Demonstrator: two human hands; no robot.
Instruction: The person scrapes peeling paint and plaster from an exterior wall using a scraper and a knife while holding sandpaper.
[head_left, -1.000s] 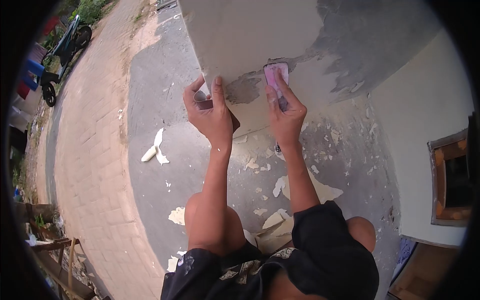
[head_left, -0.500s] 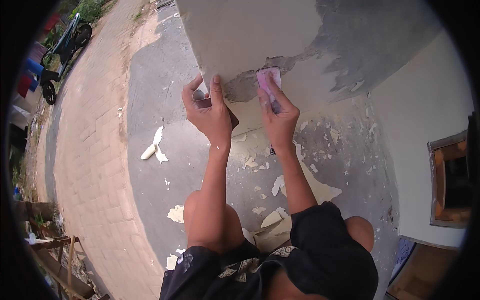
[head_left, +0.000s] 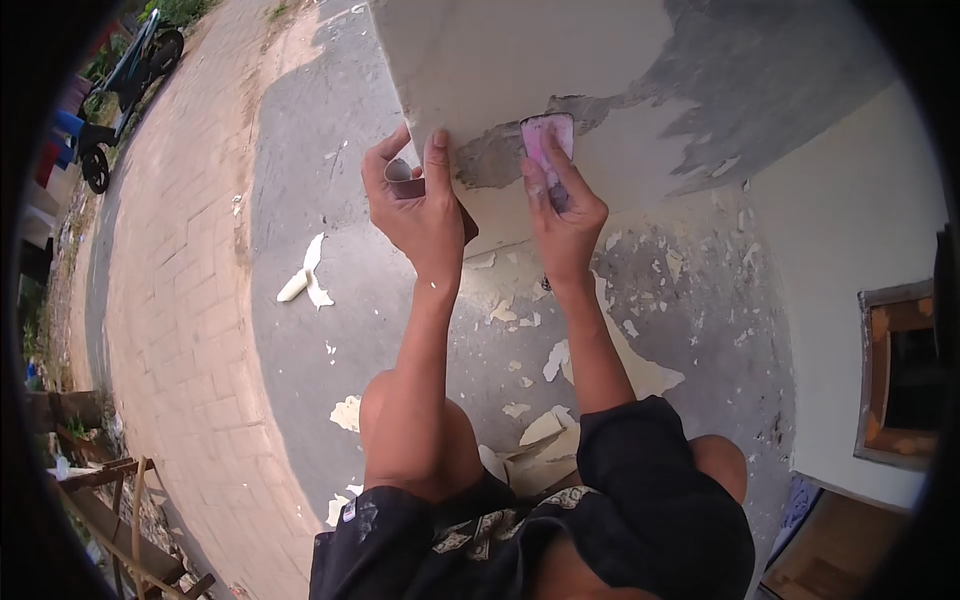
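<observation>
My right hand (head_left: 568,215) grips a flat pink scraper (head_left: 534,135), its fingers pressed along the face. The dark upper edge meets the wall (head_left: 520,60) at a rough grey patch (head_left: 490,158) where paint has come off. White smears mark the tool, and its lower part is hidden by the hand. At the wall's corner, my left hand (head_left: 420,215) is closed around a curled brown strip that looks like sandpaper (head_left: 404,186). The left thumb rests against the wall face.
Peeled paint flakes (head_left: 640,365) litter the grey floor (head_left: 700,330), and a curled flake (head_left: 308,275) lies at the left. A brick-paved path (head_left: 180,300) runs alongside, with a parked motorbike (head_left: 140,70) beyond. At the right is a wood-framed opening (head_left: 875,375).
My right hand and the scraper have moved slightly up and right along the wall. My left hand stays at the corner. The view has shifted a little.
</observation>
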